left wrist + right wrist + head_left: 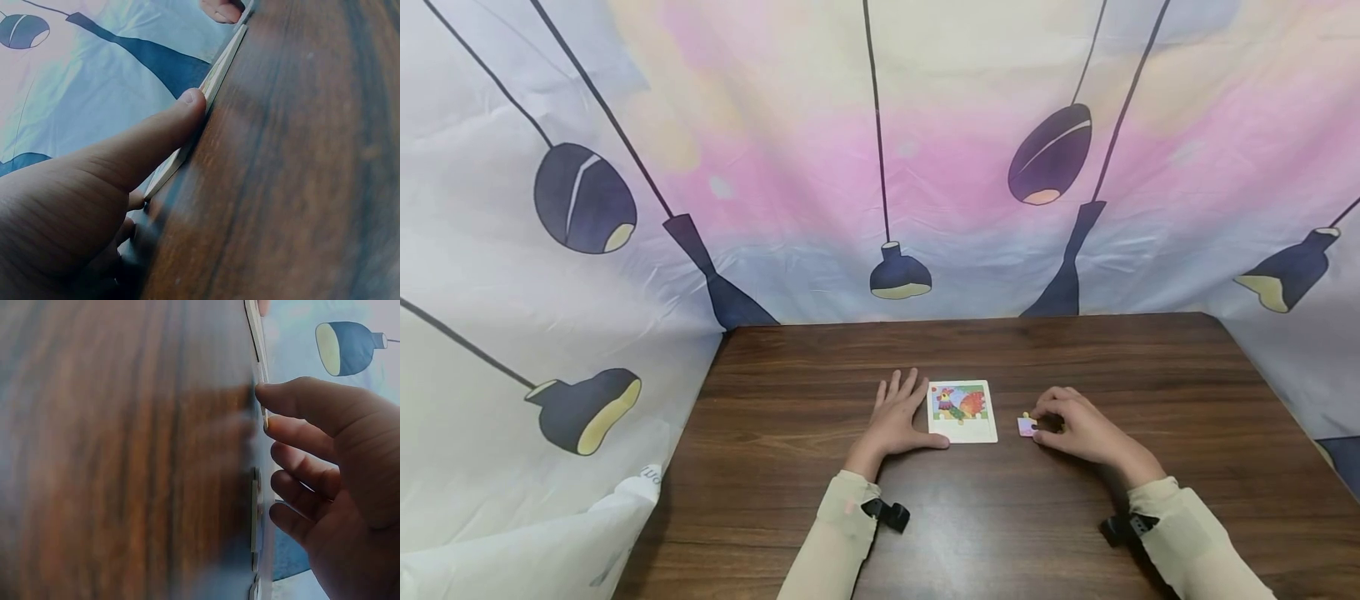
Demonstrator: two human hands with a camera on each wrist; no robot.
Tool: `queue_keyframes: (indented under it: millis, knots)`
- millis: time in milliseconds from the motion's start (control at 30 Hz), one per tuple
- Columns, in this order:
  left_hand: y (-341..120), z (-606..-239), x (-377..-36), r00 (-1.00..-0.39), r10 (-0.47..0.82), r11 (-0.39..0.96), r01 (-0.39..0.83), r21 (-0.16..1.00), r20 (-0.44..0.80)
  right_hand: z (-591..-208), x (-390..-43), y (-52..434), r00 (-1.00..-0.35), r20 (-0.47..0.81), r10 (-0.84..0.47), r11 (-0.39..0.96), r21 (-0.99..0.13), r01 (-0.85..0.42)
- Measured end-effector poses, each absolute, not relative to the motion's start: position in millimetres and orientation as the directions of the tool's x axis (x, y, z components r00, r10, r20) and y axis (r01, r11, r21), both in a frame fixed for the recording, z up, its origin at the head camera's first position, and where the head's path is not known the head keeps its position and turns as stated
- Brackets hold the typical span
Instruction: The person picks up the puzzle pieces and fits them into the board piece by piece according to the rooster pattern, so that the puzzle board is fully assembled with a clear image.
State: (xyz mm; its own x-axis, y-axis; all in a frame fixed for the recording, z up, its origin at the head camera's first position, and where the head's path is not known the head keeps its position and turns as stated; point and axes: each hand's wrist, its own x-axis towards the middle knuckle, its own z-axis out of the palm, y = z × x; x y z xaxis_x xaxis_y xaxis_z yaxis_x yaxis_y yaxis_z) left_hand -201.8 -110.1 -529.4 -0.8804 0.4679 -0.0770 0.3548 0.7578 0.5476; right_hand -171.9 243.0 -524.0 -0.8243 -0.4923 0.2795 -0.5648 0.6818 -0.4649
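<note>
A small white puzzle board (962,411) with a colourful rooster picture lies flat near the middle of the dark wooden table (820,400). My left hand (901,412) rests flat beside it, fingers straight, and its thumb (187,105) touches the board's edge (220,65). To the right of the board, my right hand (1039,425) pinches a small pink and yellow puzzle piece (1026,427) between thumb and forefinger, low on the table. In the right wrist view, the thumb (284,397) and forefinger meet at the piece (265,415).
A printed cloth with dark hanging lamps (898,275) walls the table at the back and both sides. In the right wrist view, more small flat pieces (255,512) lie on the table under my right palm. Both forearms wear beige sleeves (838,542).
</note>
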Motion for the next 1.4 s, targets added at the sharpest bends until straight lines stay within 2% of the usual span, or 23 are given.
queue_keyframes:
  millis: [300, 600, 967, 1200, 1400]
  knots:
    - [-110.6, -528.4, -201.1, -0.879, 0.471, 0.755, 0.358, 0.549, -0.074, -520.3, -175.7, 228.6, -0.834, 0.249, -0.492, 0.679, -0.49, -0.547]
    - [-111.1, -532.2, -200.2, -0.879, 0.47, 0.76, 0.358, 0.543, -0.078, -518.6, -182.0, 204.6, -0.806, 0.24, -0.541, 0.629, -0.52, -0.577]
    - [-108.6, -530.8, -200.8, -0.877, 0.472, 0.761, 0.354, 0.544, -0.088, -516.1, -186.2, 178.1, -0.802, 0.192, -0.566, 0.621, -0.54, -0.568]
    - [-110.0, -531.7, -202.1, -0.874, 0.477, 0.768, 0.363, 0.527, -0.094, -513.9, -190.9, 162.2, -0.77, 0.214, -0.601, 0.58, -0.546, -0.604]
    - [-109.7, -531.5, -202.0, -0.871, 0.481, 0.765, 0.364, 0.531, -0.096, -516.2, -195.3, 154.2, -0.769, 0.201, -0.607, 0.562, -0.576, -0.594]
